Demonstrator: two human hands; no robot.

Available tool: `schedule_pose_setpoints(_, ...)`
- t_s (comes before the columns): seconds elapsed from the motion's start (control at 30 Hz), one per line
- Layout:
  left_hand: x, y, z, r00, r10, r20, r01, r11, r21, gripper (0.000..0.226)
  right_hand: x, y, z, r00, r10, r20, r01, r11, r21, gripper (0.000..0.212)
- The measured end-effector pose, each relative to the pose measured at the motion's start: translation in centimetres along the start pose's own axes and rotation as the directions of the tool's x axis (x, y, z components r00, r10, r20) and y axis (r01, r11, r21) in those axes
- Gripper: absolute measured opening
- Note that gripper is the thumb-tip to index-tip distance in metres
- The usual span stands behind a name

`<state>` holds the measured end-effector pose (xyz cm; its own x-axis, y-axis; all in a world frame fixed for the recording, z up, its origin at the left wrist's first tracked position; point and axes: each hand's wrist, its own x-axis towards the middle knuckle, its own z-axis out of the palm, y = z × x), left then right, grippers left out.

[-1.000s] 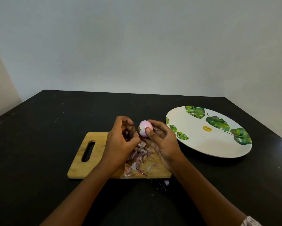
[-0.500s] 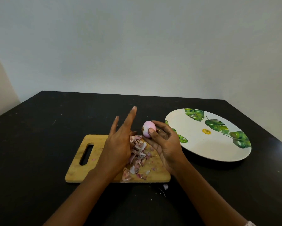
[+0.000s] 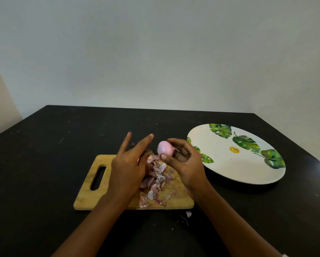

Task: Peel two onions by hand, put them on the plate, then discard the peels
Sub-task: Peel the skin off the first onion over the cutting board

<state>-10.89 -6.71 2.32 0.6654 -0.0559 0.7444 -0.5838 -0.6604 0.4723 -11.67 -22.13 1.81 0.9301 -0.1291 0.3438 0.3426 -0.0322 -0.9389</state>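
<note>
peeled onion held above the cutting board

the right hand (image 3: pixel 188 164) grips a pink peeled onion (image 3: pixel 165 148) between thumb and fingers, above the far edge of the wooden cutting board (image 3: pixel 89 191). the left hand (image 3: pixel 128 166) is spread flat with fingers apart, holding nothing, just left of the onion. a pile of peels (image 3: pixel 156 178) lies on the board between the hands. a leaf-patterned plate (image 3: pixel 235 167) sits to the right on the black table (image 3: pixel 44 145), bare. one scrap (image 3: pixel 188 213) lies off the board's near edge.
</note>
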Motion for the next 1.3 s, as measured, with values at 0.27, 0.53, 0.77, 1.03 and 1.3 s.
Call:
schedule_pose_setpoints(0.27, 0.5, 0.0, -0.2, 0.990, 0.000, 0.143, 0.020, 0.990, -0.139, 0.055, -0.1, -0.2, 0.2, 0.998, 0.026, -0.053, -0.024, 0.999, 0.044, 0.040)
schedule_pose_setpoints(0.53, -0.5, 0.4, 0.7, 0.962, -0.089, 0.259, 0.116, 0.989, -0.090, 0.063, -0.8, -0.2, 1.2, 0.997, -0.021, 0.071, 0.023, 0.999, -0.036, 0.032)
schedule_pose_setpoints(0.77, -0.6, 0.1, 0.7, 0.977, -0.021, 0.214, 0.052, 0.988, -0.142, 0.057, -0.7, 0.0, 0.6, 0.974, -0.183, 0.136, 0.218, 0.923, -0.316, 0.031)
schedule_pose_setpoints(1.03, 0.3, 1.2, -0.1, 0.932, -0.092, 0.351, 0.258, 0.849, -0.462, 0.043, -0.2, -1.4, 0.1, 0.989, -0.070, 0.131, 0.086, 0.989, -0.119, 0.033)
schedule_pose_setpoints(1.3, 0.7, 1.8, -0.9, 0.882, -0.028, 0.470, 0.395, 0.586, -0.707, 0.040, -1.0, -3.5, -0.2, 0.966, 0.114, 0.233, -0.172, 0.954, 0.245, 0.035)
